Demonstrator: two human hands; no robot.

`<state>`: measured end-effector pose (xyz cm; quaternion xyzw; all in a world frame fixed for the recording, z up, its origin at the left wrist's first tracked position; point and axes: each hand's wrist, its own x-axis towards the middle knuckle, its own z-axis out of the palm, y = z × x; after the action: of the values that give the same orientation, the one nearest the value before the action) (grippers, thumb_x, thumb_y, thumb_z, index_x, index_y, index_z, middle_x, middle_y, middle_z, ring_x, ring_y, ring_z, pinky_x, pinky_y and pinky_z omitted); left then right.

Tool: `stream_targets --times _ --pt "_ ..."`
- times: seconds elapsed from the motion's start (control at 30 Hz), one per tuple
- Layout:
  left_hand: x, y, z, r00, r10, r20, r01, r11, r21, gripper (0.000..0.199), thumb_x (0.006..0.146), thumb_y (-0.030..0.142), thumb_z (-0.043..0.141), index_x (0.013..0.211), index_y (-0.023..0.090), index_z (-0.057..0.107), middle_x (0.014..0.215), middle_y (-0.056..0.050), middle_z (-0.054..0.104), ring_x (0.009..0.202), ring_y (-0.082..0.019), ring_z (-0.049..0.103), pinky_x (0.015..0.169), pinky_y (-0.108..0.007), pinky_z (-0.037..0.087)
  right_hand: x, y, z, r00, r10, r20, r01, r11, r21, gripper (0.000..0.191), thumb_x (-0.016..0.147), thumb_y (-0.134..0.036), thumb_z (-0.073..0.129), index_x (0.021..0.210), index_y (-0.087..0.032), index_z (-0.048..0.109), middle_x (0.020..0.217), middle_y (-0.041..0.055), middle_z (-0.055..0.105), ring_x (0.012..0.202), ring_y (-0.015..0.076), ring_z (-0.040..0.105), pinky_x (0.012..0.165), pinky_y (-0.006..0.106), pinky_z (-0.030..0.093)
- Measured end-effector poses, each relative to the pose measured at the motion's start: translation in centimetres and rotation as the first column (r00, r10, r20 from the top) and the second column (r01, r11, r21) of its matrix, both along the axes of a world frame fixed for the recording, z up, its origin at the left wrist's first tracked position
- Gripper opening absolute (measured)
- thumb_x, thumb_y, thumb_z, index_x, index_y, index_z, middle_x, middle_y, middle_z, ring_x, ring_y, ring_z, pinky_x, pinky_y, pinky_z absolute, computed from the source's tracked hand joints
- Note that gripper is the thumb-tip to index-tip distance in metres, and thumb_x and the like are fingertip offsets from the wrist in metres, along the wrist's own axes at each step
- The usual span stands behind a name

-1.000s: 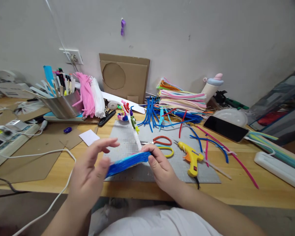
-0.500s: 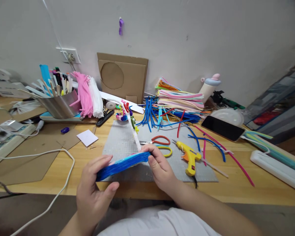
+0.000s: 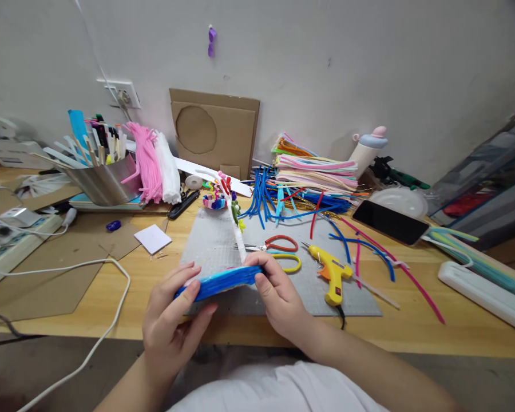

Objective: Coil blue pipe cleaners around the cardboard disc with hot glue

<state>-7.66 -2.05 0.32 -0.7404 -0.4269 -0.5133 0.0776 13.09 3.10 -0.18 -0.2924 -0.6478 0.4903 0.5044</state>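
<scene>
Between my hands is a blue-edged base (image 3: 223,284), a flat piece whose rim is covered in blue strands. A white stem (image 3: 239,239) rises from behind its rim, carrying red, green and yellow bits of pipe cleaner. My right hand (image 3: 278,289) pinches the right end, thumb on the near rim and fingers on top. At the left end, my left hand (image 3: 174,309) holds the base with fingertips on its top and rim and the thumb below. The underside and most of the top face are hidden.
A grey cutting mat (image 3: 210,240) bears scissors (image 3: 283,245) and a yellow glue gun (image 3: 332,274). Pipe cleaner bundles (image 3: 313,171) lie behind, near a phone (image 3: 390,222). On the left are a metal holder (image 3: 105,186), a white cable (image 3: 118,309) and a power strip (image 3: 23,243).
My left hand's fingers have closed in on the base's left end, and one fingertip now presses on its near rim. The left end has risen slightly; my right hand keeps its grip.
</scene>
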Motion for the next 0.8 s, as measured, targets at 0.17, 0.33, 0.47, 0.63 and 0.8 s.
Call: stream_targets --times 0.17,0.33,0.47,0.63,0.8 --pt "-0.4 0.9 -0.3 0.999 -0.034 0.017 0.034 0.999 0.014 0.054 0.084 0.011 0.064 0.132 0.032 0.050 0.111 -0.006 0.063 0.103 -0.021 0.062 0.097 -0.045 0.050 0.2 -0.5 0.4 1.000 -0.015 -0.019 0.016 0.998 0.061 0.022 0.102 -0.040 0.041 0.111 -0.024 0.054 0.104 0.0046 0.055 0.097 0.0195 0.053 0.089 0.033 0.045" --pt "-0.3 1.7 -0.9 0.997 -0.070 -0.024 0.070 0.997 0.030 0.053 0.091 0.046 0.056 0.138 0.023 0.046 0.111 -0.011 0.062 0.103 -0.026 0.060 0.098 -0.049 0.046 0.6 -1.1 1.0 0.998 -0.060 0.016 0.058 0.989 0.138 0.018 0.103 -0.033 0.041 0.113 -0.025 0.054 0.108 0.0048 0.054 0.102 0.0192 0.053 0.093 0.033 0.043" --pt "1.3 0.4 0.9 0.984 0.164 -0.073 -0.164 0.986 0.005 0.048 0.093 0.052 0.046 0.127 0.019 0.056 0.118 -0.016 0.058 0.110 -0.032 0.056 0.096 -0.050 0.041 0.7 -1.4 1.3 0.999 -0.035 0.041 0.027 0.982 0.189 0.018 0.102 -0.032 0.041 0.114 -0.026 0.054 0.109 0.0048 0.053 0.104 0.0195 0.053 0.094 0.034 0.043" --pt "3.5 -0.4 4.5 0.958 0.156 -0.239 -0.155 0.988 0.022 0.036 0.086 0.039 0.065 0.115 0.017 0.061 0.105 -0.011 0.066 0.097 -0.026 0.061 0.089 -0.039 0.042 0.4 -1.4 2.0 0.994 0.022 0.106 -0.048 0.968 0.246 0.018 0.101 -0.032 0.045 0.116 -0.027 0.054 0.111 0.0052 0.054 0.107 0.0202 0.052 0.097 0.037 0.042" --pt "3.8 0.2 4.9 0.959 0.121 -0.256 -0.146 0.986 -0.082 0.019 0.089 0.027 0.064 0.107 0.021 0.064 0.099 -0.005 0.068 0.090 -0.017 0.063 0.081 -0.030 0.045 0.2 -1.1 2.3 0.998 0.052 0.043 -0.059 0.981 0.186 0.021 0.102 -0.034 0.043 0.115 -0.027 0.058 0.109 0.0043 0.056 0.107 0.0193 0.054 0.098 0.036 0.043"
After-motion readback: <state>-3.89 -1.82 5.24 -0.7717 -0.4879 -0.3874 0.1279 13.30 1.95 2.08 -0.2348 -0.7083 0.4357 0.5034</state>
